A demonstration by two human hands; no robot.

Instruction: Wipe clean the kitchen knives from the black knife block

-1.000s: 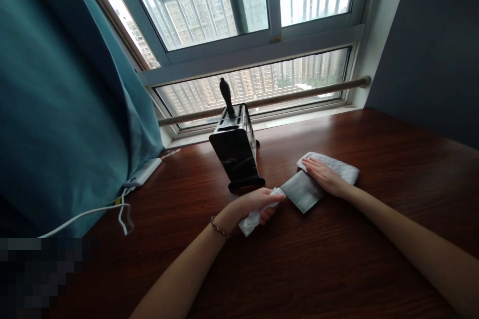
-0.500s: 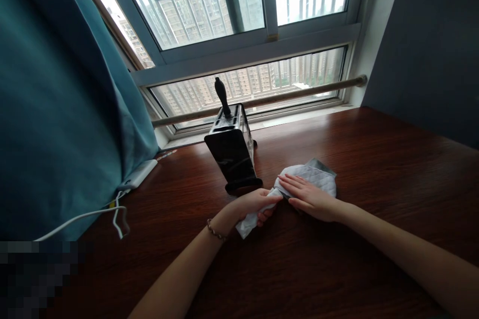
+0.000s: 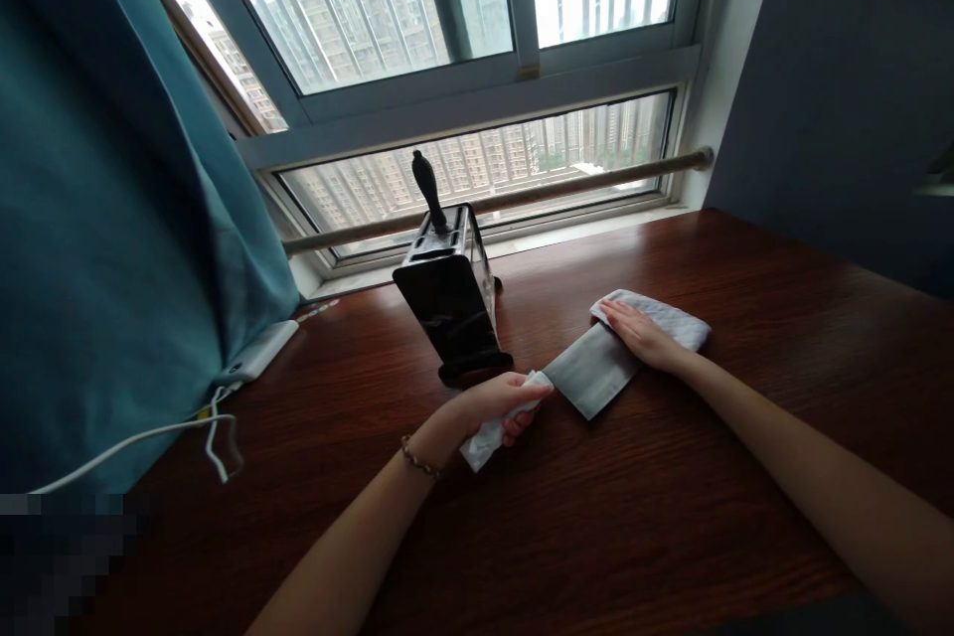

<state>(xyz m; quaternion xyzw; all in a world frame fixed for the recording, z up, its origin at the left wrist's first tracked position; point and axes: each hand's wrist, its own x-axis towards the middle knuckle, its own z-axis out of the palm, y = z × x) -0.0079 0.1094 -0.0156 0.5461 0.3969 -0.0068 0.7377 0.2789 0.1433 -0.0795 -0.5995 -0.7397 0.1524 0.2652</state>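
A cleaver [image 3: 592, 373] with a broad grey blade lies flat on the dark wooden table. My left hand [image 3: 501, 407] is closed round its handle end, with a crumpled white wrap [image 3: 483, 442] between palm and handle; the handle itself is hidden. On the far right end of the blade rests a white quilted cloth [image 3: 675, 321]. My right hand [image 3: 642, 333] lies on that cloth with fingers stretched out flat, pressing it down over the blade's end.
Behind my left hand stands a black knife block [image 3: 454, 303] with one black-handled knife [image 3: 428, 189] in it. A white power strip [image 3: 260, 353] with white cables lies by the blue curtain [image 3: 111, 219]. A window with a rail [image 3: 581, 187] borders the table [image 3: 522, 537].
My right hand and the cloth have slid right and away along the blade, baring its near part. My left hand keeps its grip. The view has shifted slightly.
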